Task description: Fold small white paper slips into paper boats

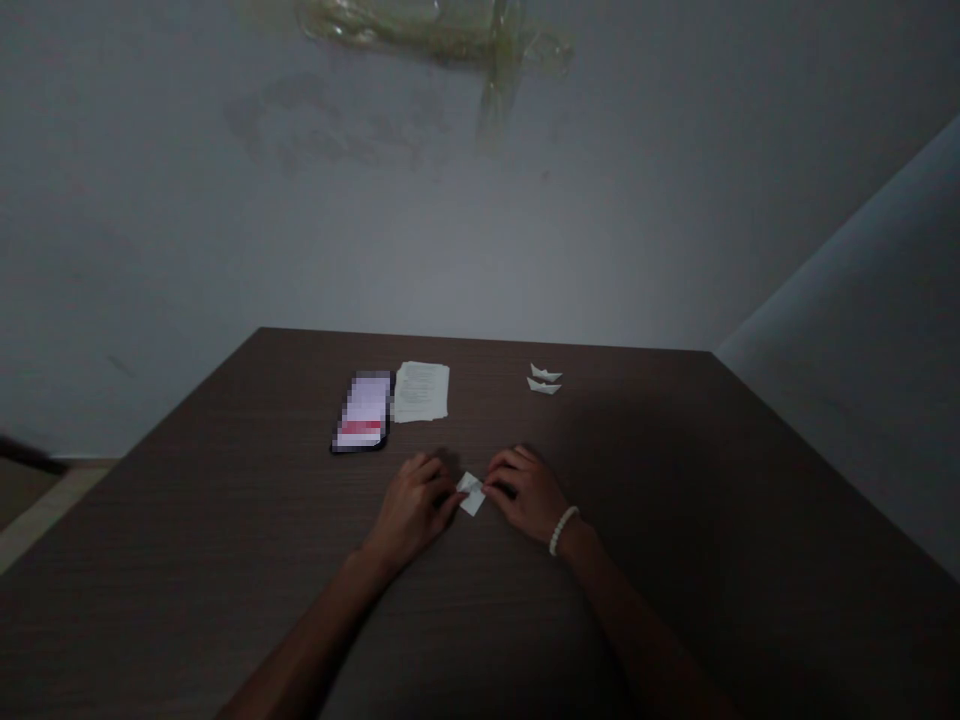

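Note:
A small folded piece of white paper (472, 495), roughly diamond-shaped, is between my two hands just above the dark table. My left hand (418, 500) pinches its left corner between thumb and fingers. At the right corner, the thumb and fingertips of my right hand (527, 492) are closed on it too. A band of pale beads circles my right wrist. Two small white paper boats (544, 386) sit one behind the other farther back, to the right of the paper.
A phone (363, 410) with its lit screen blurred lies at the back left of the brown table (645, 430). Beside it is a stack of printed paper sheets (421, 391). Behind the table rises a grey wall (600, 230) with yellowed tape high up.

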`<state>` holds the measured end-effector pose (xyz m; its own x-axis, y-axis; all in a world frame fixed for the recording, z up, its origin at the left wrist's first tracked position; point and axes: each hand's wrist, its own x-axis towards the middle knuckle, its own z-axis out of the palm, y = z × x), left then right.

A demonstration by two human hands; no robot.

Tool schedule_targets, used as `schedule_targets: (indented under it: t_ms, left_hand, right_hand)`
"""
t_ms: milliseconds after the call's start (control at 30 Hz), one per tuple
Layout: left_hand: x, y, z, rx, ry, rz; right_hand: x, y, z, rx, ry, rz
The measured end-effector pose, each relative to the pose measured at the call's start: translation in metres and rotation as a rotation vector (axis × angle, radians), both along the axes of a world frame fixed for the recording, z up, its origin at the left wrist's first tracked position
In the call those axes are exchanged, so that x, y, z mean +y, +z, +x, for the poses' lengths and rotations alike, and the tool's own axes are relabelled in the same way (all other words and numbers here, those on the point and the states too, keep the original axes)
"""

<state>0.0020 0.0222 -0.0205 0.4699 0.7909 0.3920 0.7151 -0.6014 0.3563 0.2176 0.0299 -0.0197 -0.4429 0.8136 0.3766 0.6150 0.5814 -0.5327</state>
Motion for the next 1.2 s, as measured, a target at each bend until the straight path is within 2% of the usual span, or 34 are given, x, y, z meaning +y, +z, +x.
schedule_targets:
  t_ms: [400, 667, 1200]
  left_hand:
    - [-0.004, 0.009, 0.001, -0.010, 0.036, -0.082]
    - [-0.004, 0.010, 0.008, -0.067, 0.132, -0.121]
    - [-0.005, 0.009, 0.008, 0.006, 0.184, -0.086]
  right_hand:
    - [0.000, -0.002, 0.002, -0.007, -0.034, 0.005]
    - [-0.001, -0.001, -0.005, -0.017, -0.113, -0.004]
    - [-0.002, -0.005, -0.011, -0.077, -0.198, -0.005]
